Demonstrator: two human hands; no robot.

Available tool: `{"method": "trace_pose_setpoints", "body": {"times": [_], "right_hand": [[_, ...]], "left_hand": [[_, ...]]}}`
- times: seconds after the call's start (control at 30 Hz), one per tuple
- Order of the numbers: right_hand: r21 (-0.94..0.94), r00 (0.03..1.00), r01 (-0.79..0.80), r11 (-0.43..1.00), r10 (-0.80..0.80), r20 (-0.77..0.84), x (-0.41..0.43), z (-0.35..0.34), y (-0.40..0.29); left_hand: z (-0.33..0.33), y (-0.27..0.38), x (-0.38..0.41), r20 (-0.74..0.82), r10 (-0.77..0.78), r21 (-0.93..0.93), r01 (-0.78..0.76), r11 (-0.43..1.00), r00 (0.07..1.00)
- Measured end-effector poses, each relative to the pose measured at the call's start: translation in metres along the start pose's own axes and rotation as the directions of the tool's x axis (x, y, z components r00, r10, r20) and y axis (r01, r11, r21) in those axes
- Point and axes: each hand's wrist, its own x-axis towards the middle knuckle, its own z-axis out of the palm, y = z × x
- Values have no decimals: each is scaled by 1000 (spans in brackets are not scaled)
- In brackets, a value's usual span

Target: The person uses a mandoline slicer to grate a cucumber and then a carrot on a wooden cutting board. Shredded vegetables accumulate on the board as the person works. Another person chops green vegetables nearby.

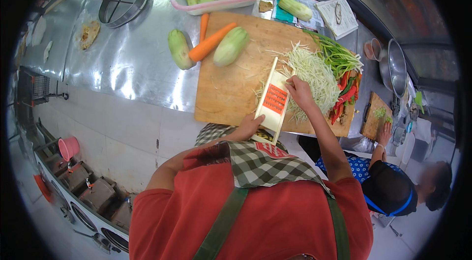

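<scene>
My left hand [250,126] grips the lower end of a cream plastic grater [273,118] with an orange toothed panel [275,98]. The grater leans, tilted, over the front of a wooden cutting board [236,90]. My right hand [300,92] is at the grater's upper right edge, fingers curled together; whether they pinch something is hidden. Beside and behind it lies a large heap of pale green vegetable shreds [313,72]. A whole pale green squash [231,46] and an orange carrot [212,41] rest at the board's back left.
A white tub [221,5] of squashes and carrots stands behind the board. Scallions [337,53] and red and green chili peppers [344,94] lie right of the heap. A round metal sieve [123,2] sits at left. At right, a co-worker's hand [385,133] is over a smaller board [372,114].
</scene>
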Motion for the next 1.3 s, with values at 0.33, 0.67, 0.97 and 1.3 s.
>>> {"method": "trace_pose_setpoints", "body": {"times": [0.33,0.67,0.97,1.3], "right_hand": [[-159,991,106,982,-117,-59,3,15,25],[32,992,61,998,-64,110,-46,10,-25],[134,996,-58,989,67,-65,2,11,21],[-192,996,88,977,-84,25,-38,26,-14]], "left_hand": [[6,5,-5,0,1,33,-1,999,1000],[11,17,-14,-39,29,-61,-31,998,999],[8,16,-18,-42,-32,68,35,997,999],[7,-4,-9,-67,3,121,6,993,998]]}}
